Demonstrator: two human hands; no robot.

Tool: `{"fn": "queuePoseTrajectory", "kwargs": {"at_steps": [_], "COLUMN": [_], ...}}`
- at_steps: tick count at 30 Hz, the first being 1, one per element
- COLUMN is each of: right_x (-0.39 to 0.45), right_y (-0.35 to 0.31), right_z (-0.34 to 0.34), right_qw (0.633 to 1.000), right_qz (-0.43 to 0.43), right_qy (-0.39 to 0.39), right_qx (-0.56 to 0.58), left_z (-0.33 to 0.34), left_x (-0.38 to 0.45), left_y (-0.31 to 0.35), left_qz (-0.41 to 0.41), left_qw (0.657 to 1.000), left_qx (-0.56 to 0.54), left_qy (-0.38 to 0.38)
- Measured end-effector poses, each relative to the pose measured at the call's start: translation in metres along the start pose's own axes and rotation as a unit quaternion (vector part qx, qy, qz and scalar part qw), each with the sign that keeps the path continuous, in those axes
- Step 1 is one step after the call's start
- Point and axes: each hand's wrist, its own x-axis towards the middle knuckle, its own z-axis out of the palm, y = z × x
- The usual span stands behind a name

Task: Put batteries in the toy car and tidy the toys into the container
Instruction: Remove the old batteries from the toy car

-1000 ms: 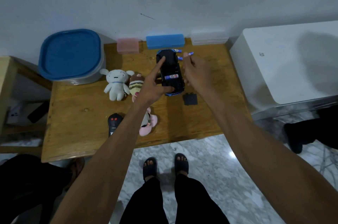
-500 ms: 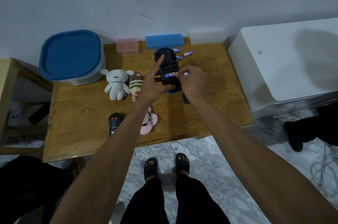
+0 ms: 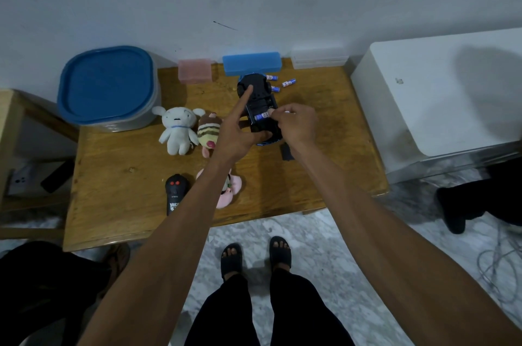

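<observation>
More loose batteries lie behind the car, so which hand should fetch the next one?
Probably the right hand: it is working at the battery bay, on the side of the loose batteries. The left hand pins the toy car.

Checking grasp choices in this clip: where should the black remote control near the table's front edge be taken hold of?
Take the remote control across its narrow lower handle, coming from above. It lies flat, lengthwise toward the table edge, its left side open; the left forearm crosses close on its right.

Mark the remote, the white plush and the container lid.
remote [image 3: 175,193]: head view, middle of its black body.
white plush [image 3: 178,127]: head view, on its belly.
container lid [image 3: 107,84]: head view, centre of the blue top.
</observation>
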Motion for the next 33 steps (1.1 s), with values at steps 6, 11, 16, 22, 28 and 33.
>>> {"fn": "queuePoseTrajectory", "kwargs": {"at_steps": [6, 11, 16, 22, 28, 33], "right_x": [-0.007, -0.01, -0.008, -0.004, 0.002, -0.001], "right_y": [-0.008, -0.008, -0.01, -0.022, -0.027, -0.039], "right_z": [-0.002, 0.004, 0.011, 0.009, 0.006, -0.001], "right_qw": [0.997, 0.995, 0.995, 0.993, 0.996, 0.963], "right_qz": [-0.078, -0.098, -0.093, -0.115, -0.033, 0.064], "right_qy": [-0.01, -0.007, 0.004, 0.008, 0.014, -0.048], "right_qx": [-0.008, 0.028, 0.022, -0.002, 0.08, 0.259], "left_z": [0.003, 0.005, 0.003, -0.003, -0.011, -0.016], "left_x": [0.002, 0.0, 0.0, 0.002, 0.003, 0.006], "left_y": [-0.003, -0.001, -0.001, 0.004, 0.003, 0.0], "left_qz": [0.001, -0.003, -0.006, -0.019, -0.03, -0.05], "left_qw": [1.0, 1.0, 1.0, 1.0, 0.999, 0.998], "left_qx": [0.006, 0.005, 0.013, -0.001, -0.005, -0.003], "left_qy": [0.006, -0.006, -0.018, -0.021, -0.026, -0.049]}}
